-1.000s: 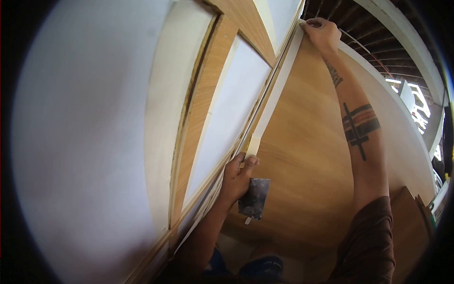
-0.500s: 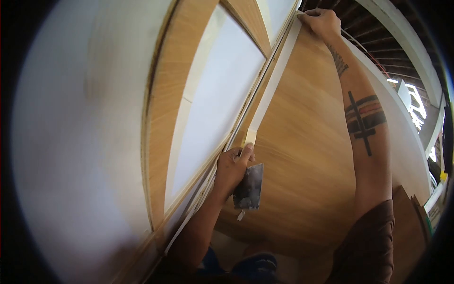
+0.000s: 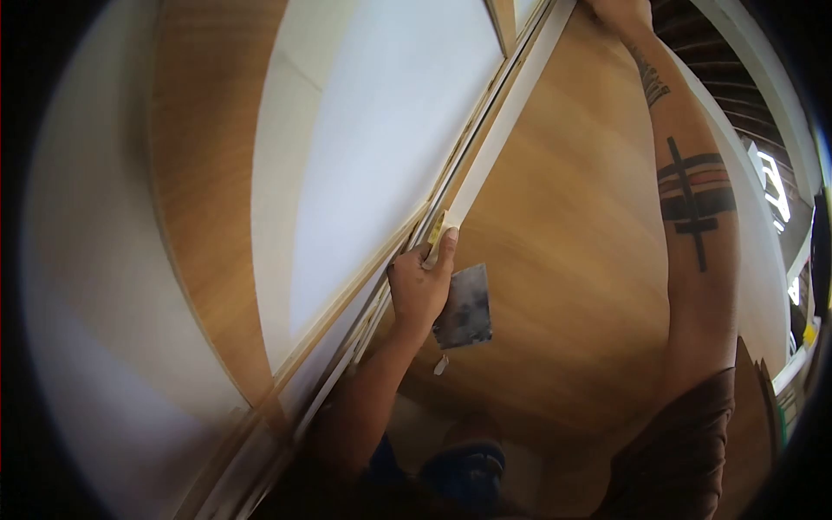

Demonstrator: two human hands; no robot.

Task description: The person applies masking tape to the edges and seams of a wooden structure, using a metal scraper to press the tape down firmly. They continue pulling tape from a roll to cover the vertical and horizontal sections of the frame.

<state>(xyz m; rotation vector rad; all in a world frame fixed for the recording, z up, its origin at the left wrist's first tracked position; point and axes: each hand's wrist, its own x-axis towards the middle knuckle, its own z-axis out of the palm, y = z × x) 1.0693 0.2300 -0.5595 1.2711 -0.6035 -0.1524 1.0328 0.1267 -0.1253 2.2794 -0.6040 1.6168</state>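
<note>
A pale strip of masking tape (image 3: 511, 108) stretches along the edge of the brown wood panel (image 3: 572, 234). At its lower end my left hand (image 3: 420, 286) is closed around the tape roll (image 3: 438, 227), thumb on top. A broad metal putty knife blade (image 3: 466, 308) sticks out below the same hand; its handle is hidden in the grip. My right hand (image 3: 620, 13), at the top edge of the view, is by the upper end of the strip. Its fingertips are cut off by the frame, curled toward the tape.
To the left is a white panel (image 3: 399, 113) with wooden trim (image 3: 212, 173). A narrow gap with thin edges runs between it and the brown panel. A small pale scrap (image 3: 441, 365) shows below the blade. Brown boards (image 3: 754, 407) stand at the right.
My left hand has shifted slightly up with the tape roll and putty knife. My right hand has moved up and right, partly out of view. The camera view has shifted too.
</note>
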